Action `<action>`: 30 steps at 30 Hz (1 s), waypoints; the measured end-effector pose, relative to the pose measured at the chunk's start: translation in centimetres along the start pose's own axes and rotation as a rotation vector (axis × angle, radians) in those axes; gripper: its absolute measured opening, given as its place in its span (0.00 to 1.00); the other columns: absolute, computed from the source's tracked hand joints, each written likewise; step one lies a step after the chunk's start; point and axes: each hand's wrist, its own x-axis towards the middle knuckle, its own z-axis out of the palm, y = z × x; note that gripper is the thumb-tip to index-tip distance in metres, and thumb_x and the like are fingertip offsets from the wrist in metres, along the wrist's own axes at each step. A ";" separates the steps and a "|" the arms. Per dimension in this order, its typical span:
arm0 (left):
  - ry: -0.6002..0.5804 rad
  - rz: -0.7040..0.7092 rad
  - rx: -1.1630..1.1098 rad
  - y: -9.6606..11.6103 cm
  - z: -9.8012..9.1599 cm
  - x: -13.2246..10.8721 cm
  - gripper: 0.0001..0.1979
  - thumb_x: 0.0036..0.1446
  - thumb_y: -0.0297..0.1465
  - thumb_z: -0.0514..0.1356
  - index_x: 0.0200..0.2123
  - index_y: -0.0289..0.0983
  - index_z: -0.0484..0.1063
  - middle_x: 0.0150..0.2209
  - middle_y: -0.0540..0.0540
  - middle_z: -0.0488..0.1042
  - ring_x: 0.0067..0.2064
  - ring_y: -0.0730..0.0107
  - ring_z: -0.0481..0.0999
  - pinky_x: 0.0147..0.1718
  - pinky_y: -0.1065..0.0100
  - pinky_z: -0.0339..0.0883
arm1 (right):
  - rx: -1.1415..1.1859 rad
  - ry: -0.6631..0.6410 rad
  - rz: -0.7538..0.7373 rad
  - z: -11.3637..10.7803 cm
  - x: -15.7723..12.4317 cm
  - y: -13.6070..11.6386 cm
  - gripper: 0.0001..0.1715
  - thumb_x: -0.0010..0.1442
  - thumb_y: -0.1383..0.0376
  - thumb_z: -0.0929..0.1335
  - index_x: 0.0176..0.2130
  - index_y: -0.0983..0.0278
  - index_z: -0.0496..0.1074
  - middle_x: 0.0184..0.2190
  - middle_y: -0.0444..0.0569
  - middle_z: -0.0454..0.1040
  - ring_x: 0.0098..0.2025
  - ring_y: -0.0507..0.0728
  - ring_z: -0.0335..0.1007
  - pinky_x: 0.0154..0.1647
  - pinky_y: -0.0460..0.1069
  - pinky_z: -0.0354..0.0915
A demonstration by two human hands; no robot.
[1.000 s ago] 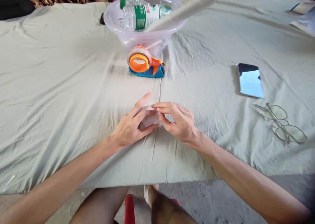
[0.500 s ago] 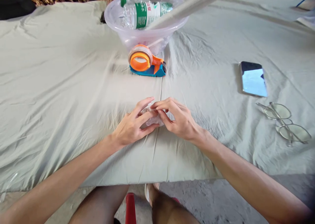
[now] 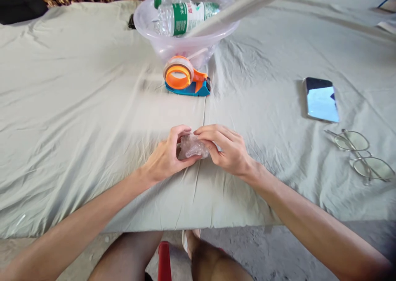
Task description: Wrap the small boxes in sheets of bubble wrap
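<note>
A small bundle wrapped in clear plastic [image 3: 192, 146] rests low over the cloth-covered table [image 3: 77, 108], near its front edge. My left hand [image 3: 165, 159] curls round the bundle's left side, fingers bent over its top. My right hand [image 3: 227, 151] pinches its right side with thumb and fingertips. What lies inside the wrap is not clear. An orange and blue tape dispenser [image 3: 185, 78] stands further back, straight beyond my hands.
Behind the dispenser stands a clear plastic bowl [image 3: 148, 23] holding a water bottle [image 3: 182, 14] and a long pale roll [image 3: 238, 7]. A phone [image 3: 321, 99] and glasses [image 3: 359, 155] lie to the right. The table edge runs just below my wrists.
My left fingers, stretched out a second ago, have curled over the bundle. Both hands have closed in on it and it now shows between them.
</note>
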 end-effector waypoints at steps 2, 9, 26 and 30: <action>-0.015 -0.025 -0.007 0.2 -0.2 0.2 0.35 0.66 0.41 0.75 0.68 0.49 0.61 0.60 0.42 0.83 0.54 0.59 0.89 0.48 0.61 0.83 | -0.019 -0.018 -0.055 -0.2 0.1 0.1 0.12 0.77 0.75 0.68 0.49 0.58 0.74 0.45 0.48 0.88 0.44 0.56 0.88 0.43 0.51 0.80; -0.057 -0.079 -0.019 0.5 -0.6 0.5 0.33 0.67 0.45 0.72 0.68 0.48 0.62 0.55 0.43 0.83 0.48 0.61 0.87 0.47 0.61 0.79 | 0.028 -0.067 -0.123 -0.5 0.4 0.3 0.08 0.78 0.71 0.69 0.46 0.58 0.75 0.40 0.46 0.87 0.42 0.57 0.85 0.43 0.53 0.76; -0.239 -0.022 0.119 0.5 -1.2 0.9 0.30 0.76 0.48 0.65 0.73 0.45 0.64 0.64 0.38 0.78 0.59 0.50 0.84 0.55 0.51 0.82 | 0.312 -0.100 0.061 0.8 -0.4 0.7 0.12 0.77 0.54 0.75 0.53 0.57 0.76 0.46 0.49 0.83 0.48 0.61 0.81 0.51 0.59 0.75; -0.269 0.094 0.086 0.1 -1.1 0.9 0.36 0.79 0.59 0.55 0.74 0.40 0.63 0.66 0.32 0.75 0.64 0.45 0.79 0.65 0.43 0.77 | 0.289 -0.082 0.075 1.0 -0.6 0.5 0.08 0.77 0.59 0.76 0.49 0.57 0.76 0.46 0.49 0.82 0.49 0.59 0.80 0.52 0.59 0.74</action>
